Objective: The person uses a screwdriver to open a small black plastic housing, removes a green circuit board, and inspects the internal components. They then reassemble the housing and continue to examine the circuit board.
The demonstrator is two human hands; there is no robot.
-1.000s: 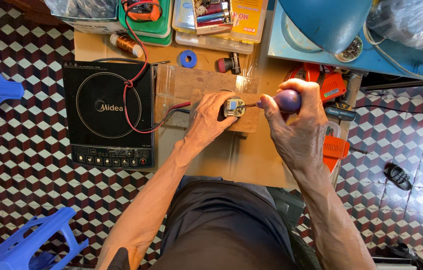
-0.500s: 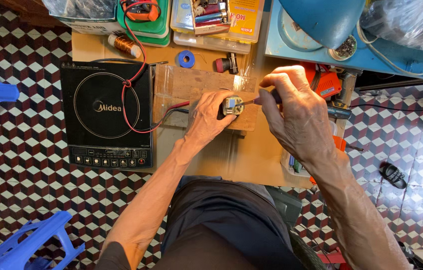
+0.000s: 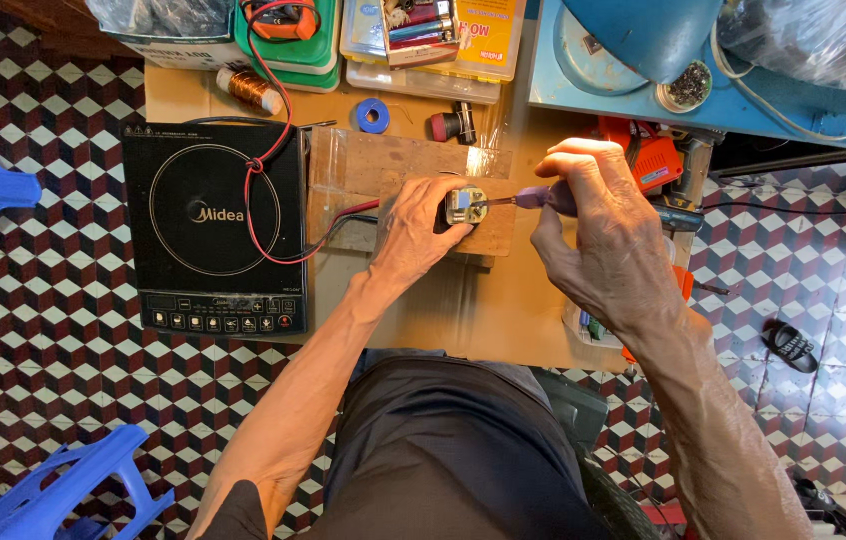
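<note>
Pinning plug (image 3: 466,205) under left hand (image 3: 421,232) grip; right hand (image 3: 598,240) grips screwdriver (image 3: 533,198), tip touching plug.

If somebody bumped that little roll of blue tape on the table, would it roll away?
Probably not far. The blue tape roll seems to lie flat on its side on the wooden table, so a bump would likely slide it. It looks small and light. Tipped onto its round edge, it might roll.

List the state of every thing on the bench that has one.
Left hand: gripping the small metal part on the wooden block.
Right hand: closed on the screwdriver, tip at the part.
Induction cooker: flat, nothing on it but a red wire.
</note>
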